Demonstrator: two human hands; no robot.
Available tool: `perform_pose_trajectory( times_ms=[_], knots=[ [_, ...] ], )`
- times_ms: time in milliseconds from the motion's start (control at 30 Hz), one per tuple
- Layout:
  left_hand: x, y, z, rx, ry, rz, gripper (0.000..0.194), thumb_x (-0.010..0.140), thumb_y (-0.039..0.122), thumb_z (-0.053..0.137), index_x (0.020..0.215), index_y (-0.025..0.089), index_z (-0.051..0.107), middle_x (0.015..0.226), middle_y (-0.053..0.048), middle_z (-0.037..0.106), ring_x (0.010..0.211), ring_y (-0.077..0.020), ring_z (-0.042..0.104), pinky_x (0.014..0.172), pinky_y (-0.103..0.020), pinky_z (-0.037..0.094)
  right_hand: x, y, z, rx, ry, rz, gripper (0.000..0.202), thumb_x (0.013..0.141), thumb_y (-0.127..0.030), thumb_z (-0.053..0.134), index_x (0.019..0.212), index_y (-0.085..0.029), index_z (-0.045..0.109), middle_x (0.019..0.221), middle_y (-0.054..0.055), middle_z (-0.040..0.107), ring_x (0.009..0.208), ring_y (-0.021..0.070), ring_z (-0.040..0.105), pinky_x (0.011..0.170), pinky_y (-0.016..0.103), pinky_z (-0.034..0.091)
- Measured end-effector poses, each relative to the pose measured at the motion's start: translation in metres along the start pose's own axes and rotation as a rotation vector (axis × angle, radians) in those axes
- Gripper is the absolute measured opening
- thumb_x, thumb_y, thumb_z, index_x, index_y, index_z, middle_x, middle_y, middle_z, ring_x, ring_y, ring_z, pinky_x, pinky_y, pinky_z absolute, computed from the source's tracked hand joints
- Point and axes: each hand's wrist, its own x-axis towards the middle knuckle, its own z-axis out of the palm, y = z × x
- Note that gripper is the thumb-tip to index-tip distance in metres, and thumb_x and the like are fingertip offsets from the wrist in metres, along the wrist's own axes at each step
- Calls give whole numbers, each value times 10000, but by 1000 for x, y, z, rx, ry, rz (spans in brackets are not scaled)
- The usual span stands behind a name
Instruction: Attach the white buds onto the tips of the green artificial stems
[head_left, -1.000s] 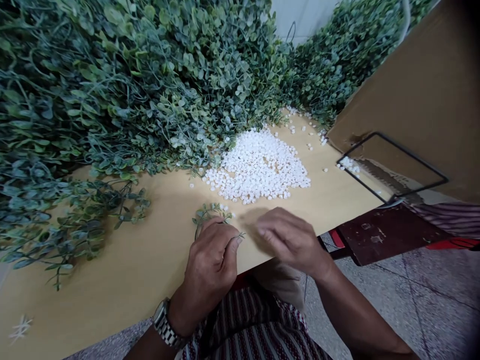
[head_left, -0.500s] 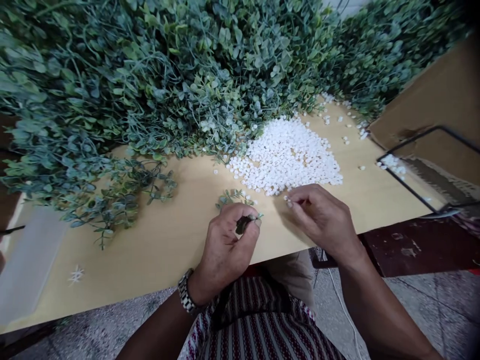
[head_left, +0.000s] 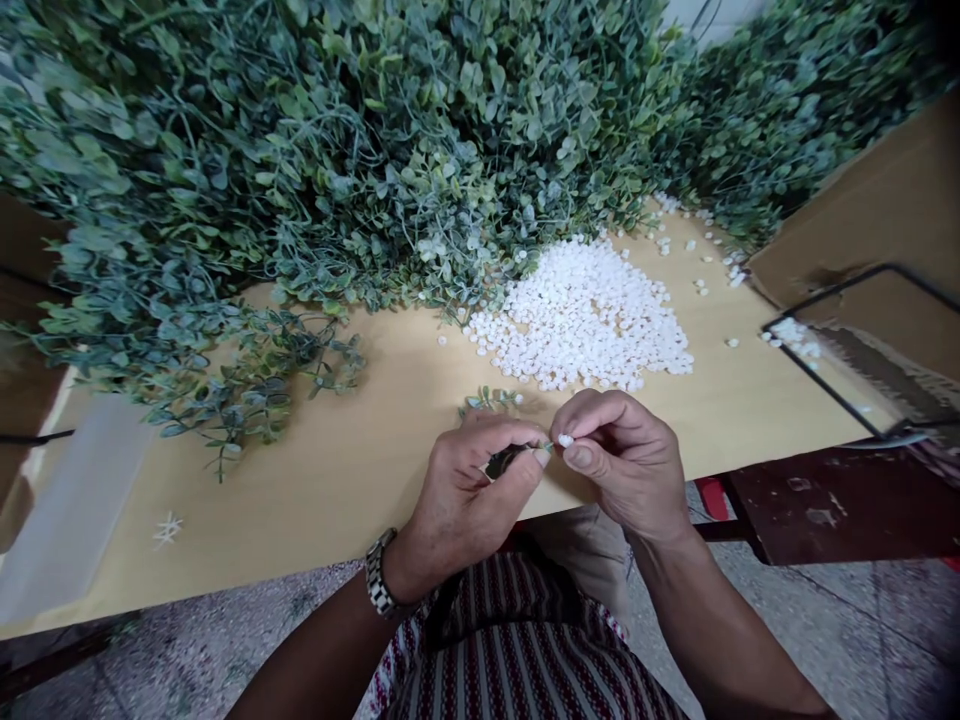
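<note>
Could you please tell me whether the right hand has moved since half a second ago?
Yes; judged against the pile of white pieces, the right hand has drawn back from its near edge, closer to the left hand.

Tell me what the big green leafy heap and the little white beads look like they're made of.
Green leafy heap: probably matte moulded plastic, judging by its repeated small leaves and dusty blue-green tint.
Small white beads: likely hard plastic too, going by their uniform shape and bright colour.

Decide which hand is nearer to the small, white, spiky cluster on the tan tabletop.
Left. The left hand is right of the cluster; the right hand is farther right.
</note>
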Motion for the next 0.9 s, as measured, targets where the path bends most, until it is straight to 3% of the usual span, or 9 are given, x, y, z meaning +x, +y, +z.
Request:
perform_pose_trajectory(
  times_ms=[367,900],
  knots=[
    [2,2,5,41,-9,-10,164,755,70,539,646,144,636,570,7,593,553,-91,496,575,-219,418,-7,11,0,1,63,-26,140,708,-99,712,778,-203,649,713,-11,610,687,110,563,602,234,449],
    [0,-1,6,-15,23,-94,127,768,107,557,680,153,637,626,-3,594,605,-105,527,579,-211,438,-10,11,3,-183,130,-71,104,720,-149,703,753,-222,636,701,-3,612,676,130,576,598,265,487]
  ],
)
